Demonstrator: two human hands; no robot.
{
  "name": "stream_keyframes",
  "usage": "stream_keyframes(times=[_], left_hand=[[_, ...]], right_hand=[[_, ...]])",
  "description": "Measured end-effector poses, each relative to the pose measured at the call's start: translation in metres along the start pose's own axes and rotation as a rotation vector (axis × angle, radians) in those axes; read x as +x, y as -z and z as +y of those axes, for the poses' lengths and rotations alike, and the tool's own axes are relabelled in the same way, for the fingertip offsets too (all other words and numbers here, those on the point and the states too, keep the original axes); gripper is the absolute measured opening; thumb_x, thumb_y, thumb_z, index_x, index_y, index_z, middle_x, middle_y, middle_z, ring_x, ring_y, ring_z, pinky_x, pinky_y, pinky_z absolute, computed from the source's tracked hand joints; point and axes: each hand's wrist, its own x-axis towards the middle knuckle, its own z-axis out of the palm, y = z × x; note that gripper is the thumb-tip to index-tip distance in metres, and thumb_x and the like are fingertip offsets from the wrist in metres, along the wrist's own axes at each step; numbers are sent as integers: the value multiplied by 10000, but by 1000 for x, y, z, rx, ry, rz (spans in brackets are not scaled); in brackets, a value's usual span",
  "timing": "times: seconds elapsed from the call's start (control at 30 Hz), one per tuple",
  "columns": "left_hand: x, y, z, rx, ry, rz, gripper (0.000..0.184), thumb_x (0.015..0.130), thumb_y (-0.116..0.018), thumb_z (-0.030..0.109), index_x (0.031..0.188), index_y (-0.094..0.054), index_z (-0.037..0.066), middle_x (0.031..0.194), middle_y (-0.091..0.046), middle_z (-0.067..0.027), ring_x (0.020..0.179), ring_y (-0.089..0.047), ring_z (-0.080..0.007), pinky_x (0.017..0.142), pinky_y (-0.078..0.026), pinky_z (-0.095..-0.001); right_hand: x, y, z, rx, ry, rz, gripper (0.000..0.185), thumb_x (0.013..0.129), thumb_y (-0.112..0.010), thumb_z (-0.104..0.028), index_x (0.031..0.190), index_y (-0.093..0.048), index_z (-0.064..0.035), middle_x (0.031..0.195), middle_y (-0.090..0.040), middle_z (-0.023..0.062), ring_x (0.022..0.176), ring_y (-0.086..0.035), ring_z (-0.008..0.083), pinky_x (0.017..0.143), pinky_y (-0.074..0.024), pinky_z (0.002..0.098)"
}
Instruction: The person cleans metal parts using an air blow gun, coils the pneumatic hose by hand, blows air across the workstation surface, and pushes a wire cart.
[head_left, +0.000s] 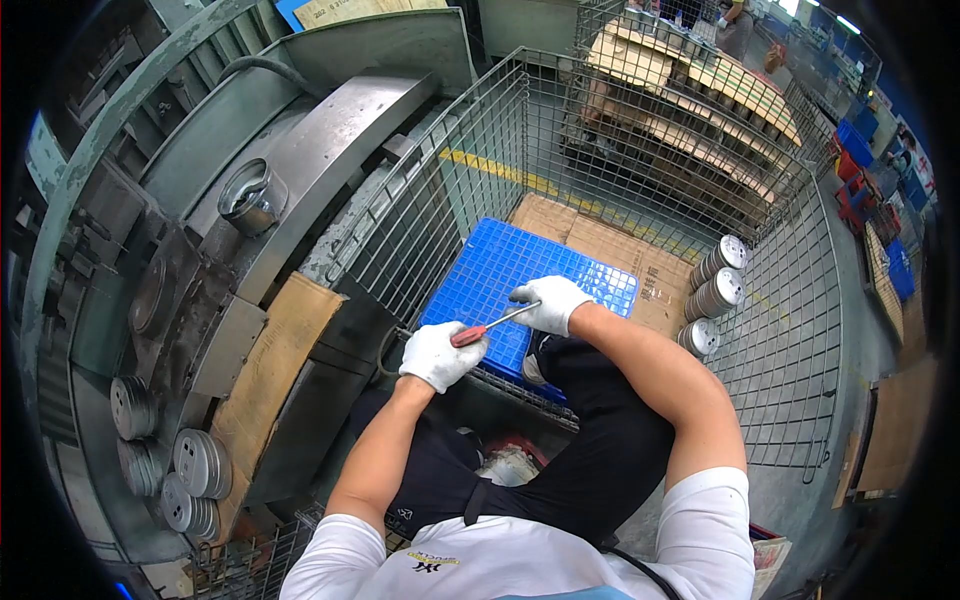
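Note:
A screwdriver with a red handle (468, 337) and a thin metal shaft lies across both my white-gloved hands. My left hand (436, 358) is closed around the handle. The fingers of my right hand (554, 305) close at the far end of the shaft, hiding its tip. Below my hands is a blue plastic grid pallet (520, 260), on the floor of a wire mesh cage. One foot rests at the near edge of this pallet.
Brown cardboard (610, 240) lines the cage floor. Stacks of round metal discs (715, 290) stand along its right side; more discs (200, 463) sit at lower left. A metal machine bench with a metal cup (252, 196) runs along the left. Wire mesh walls (790, 330) surround the pallet.

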Motion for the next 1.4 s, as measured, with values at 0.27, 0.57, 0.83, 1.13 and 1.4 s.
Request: stream_keyframes(times=[0.27, 0.57, 0.83, 1.13, 1.4], left_hand=[[1, -1, 0, -8, 6, 6, 428, 769, -608, 532, 740, -665, 109, 730, -659, -174, 748, -644, -385, 668, -519, -434], [0, -1, 5, 26, 27, -53, 447, 765, -602, 548, 759, -669, 106, 752, -663, -180, 767, -645, -387, 682, -519, -437], [0, 0, 4, 14, 57, -32, 450, 761, -609, 550, 772, -674, 105, 770, -667, -178, 781, -645, -385, 695, -519, -435], [0, -6, 3, 3, 6, -15, 370, 753, -677, 462, 759, -677, 92, 715, -651, -160, 706, -638, -354, 613, -494, -392], [-1, 0, 6, 38, -32, -57, 382, 780, -628, 493, 757, -680, 115, 741, -660, -138, 745, -640, -354, 659, -511, -416]], right_hand=[[-1, 1, 2, -9, 18, 12, 410, 803, -603, -406, 1090, -674, -121, 1003, -679, 139, 967, -635, 327, 849, -508, 389], [-2, 2, 0, -9, 12, 9, 411, 805, -597, -407, 1092, -673, -122, 1003, -679, 138, 960, -636, 324, 842, -510, 391], [-1, 2, 1, -7, 17, 40, 401, 807, -586, -395, 1082, -677, -118, 985, -681, 152, 946, -641, 330, 834, -513, 389], [-4, 5, -1, -22, 36, 38, 401, 829, -572, -419, 1066, -676, -112, 952, -680, 162, 913, -643, 343, 805, -518, 403], [-4, 7, -6, -60, 20, -25, 392, 856, -551, -422, 1042, -677, -101, 951, -678, 174, 898, -645, 347, 796, -516, 417]])
